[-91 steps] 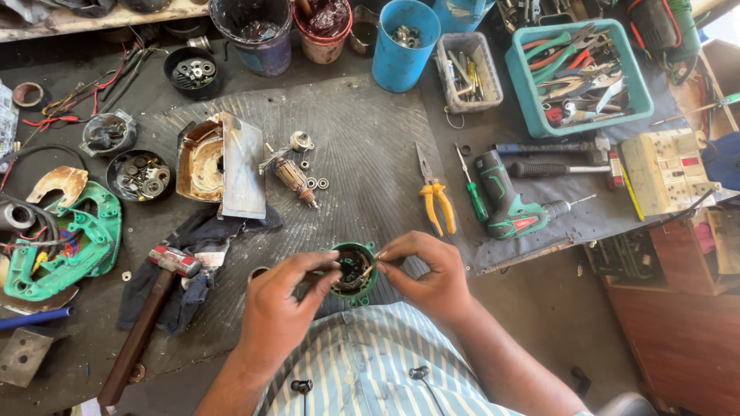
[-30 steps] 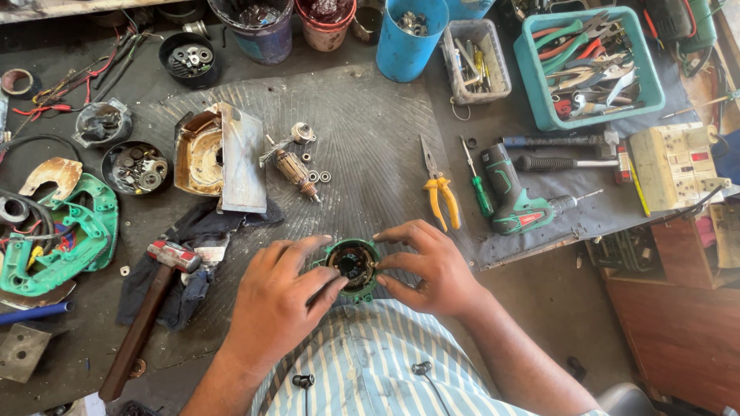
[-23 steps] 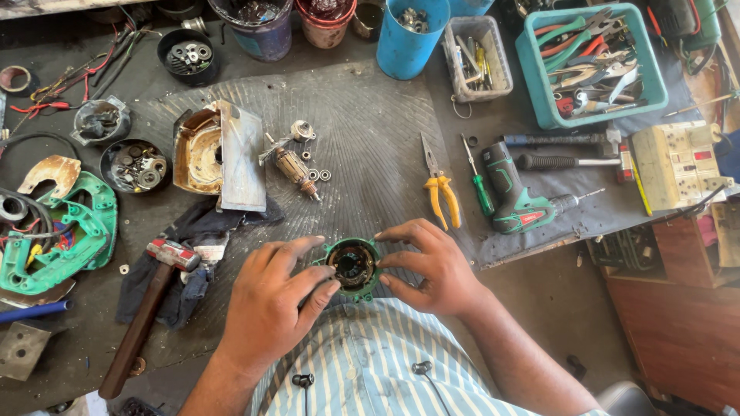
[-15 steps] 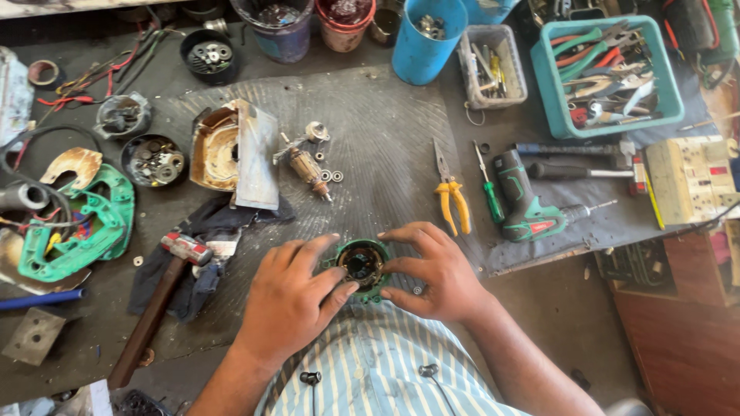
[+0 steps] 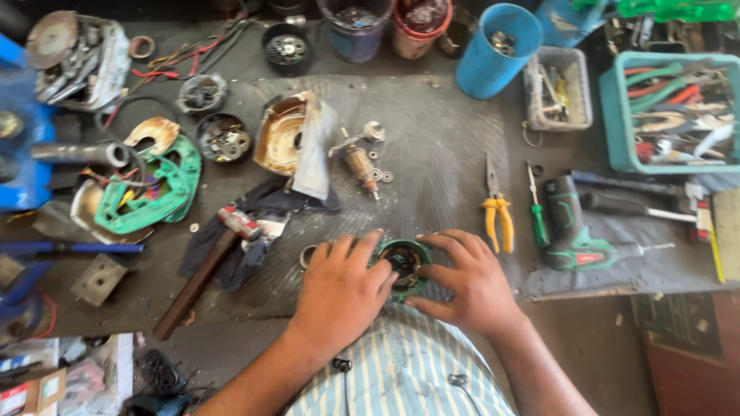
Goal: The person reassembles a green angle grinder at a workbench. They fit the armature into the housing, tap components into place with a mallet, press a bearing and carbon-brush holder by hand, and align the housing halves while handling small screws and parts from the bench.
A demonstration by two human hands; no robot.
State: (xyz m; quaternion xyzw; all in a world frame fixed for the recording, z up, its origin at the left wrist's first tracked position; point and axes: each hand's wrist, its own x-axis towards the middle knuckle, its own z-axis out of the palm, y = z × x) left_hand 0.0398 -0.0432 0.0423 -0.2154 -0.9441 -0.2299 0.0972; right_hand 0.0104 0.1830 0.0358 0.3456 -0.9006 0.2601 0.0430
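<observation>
green motor housing (image 5: 405, 266) sits at bench edge, clamped between left hand (image 5: 339, 293) and right hand (image 5: 470, 285); teal crate (image 5: 617, 146) holds pliers, blue cup (image 5: 493, 50) holds small hardware

Lying bare mid-bench (image 5: 439, 146); crowding the left: hammer (image 5: 202, 271), armature (image 5: 359, 163); blocking the right: pliers (image 5: 497, 208), drill (image 5: 574, 231).

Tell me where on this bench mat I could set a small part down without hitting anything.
The ribbed mat is bare between the armature and the yellow-handled pliers, up toward the blue cup. The left end, around the green housing and hammer, is crowded.
</observation>
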